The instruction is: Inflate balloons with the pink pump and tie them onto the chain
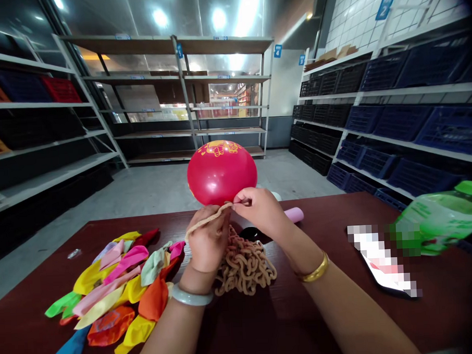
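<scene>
An inflated red balloon with a yellow print floats just above the dark red table, in front of both hands. My left hand is closed around its neck and a tan string that runs across my knuckles. My right hand pinches the same string right at the balloon's neck. A heap of tan rubber bands or cord lies on the table beneath my hands.
A pile of flat balloons in several colours lies at the left. A pink pump lies behind my right hand. A phone and a green plastic bottle lie at the right. Metal shelving with crates surrounds the table.
</scene>
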### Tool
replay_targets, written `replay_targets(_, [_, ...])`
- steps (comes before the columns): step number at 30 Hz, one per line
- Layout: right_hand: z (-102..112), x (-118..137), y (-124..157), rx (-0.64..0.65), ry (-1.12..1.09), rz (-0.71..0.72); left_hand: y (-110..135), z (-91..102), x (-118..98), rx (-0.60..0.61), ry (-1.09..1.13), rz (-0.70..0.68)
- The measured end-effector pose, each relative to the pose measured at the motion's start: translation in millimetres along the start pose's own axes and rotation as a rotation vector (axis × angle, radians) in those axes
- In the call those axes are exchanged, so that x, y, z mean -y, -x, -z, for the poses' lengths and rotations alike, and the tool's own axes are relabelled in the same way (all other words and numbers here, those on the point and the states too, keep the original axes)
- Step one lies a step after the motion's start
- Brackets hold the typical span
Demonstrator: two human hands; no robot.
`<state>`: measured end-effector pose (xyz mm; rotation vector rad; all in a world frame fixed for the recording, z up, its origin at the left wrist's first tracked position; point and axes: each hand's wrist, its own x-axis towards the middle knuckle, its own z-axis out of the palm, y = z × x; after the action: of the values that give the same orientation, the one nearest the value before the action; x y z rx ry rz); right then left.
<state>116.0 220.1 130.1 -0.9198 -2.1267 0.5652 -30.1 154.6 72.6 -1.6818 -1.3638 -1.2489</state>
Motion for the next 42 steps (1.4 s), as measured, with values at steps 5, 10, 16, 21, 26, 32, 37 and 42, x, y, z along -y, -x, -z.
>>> replay_targets(5, [-10.1,3.4,3.4,-0.178,0.14,0.087,1.5,-2.7,-5.1,0.008,0.226,0.287])
replay_targets(10, [-19.6,4.1,7.5,-0.275,0.311,0.265,-4.9,-6.8,-10.7,-0.061,0.562,0.623])
replay_targets(16, [-18.5,1.0,7.7,-0.236,0.315,0.353,-4.7,-11.0,-3.6,-0.037,0.783,0.781])
replay_targets(21, [-17.4,-0.3,3.6,-0.206,0.114,0.249,-5.4,-13.2,-4.1,-0.047,0.894,0.824])
replay_targets(26, [-23.8,-5.2,0.6,-0.197,-0.104,0.103,-9.8,-15.7,-11.9,-0.079,1.228,1.048])
replay_targets(32, [-19.4,-4.4,0.2,-0.196,-0.021,0.204,-8.2,-15.3,-11.6,-0.074,1.191,1.018])
replay_targets(37, [-14.3,2.3,6.1,-0.195,0.183,0.227,-3.4,-14.0,-9.6,-0.03,0.822,0.794])
replay_targets(42, [-17.5,-1.5,5.8,-0.207,0.29,0.241,-1.6,-14.6,-10.3,-0.018,0.653,0.648])
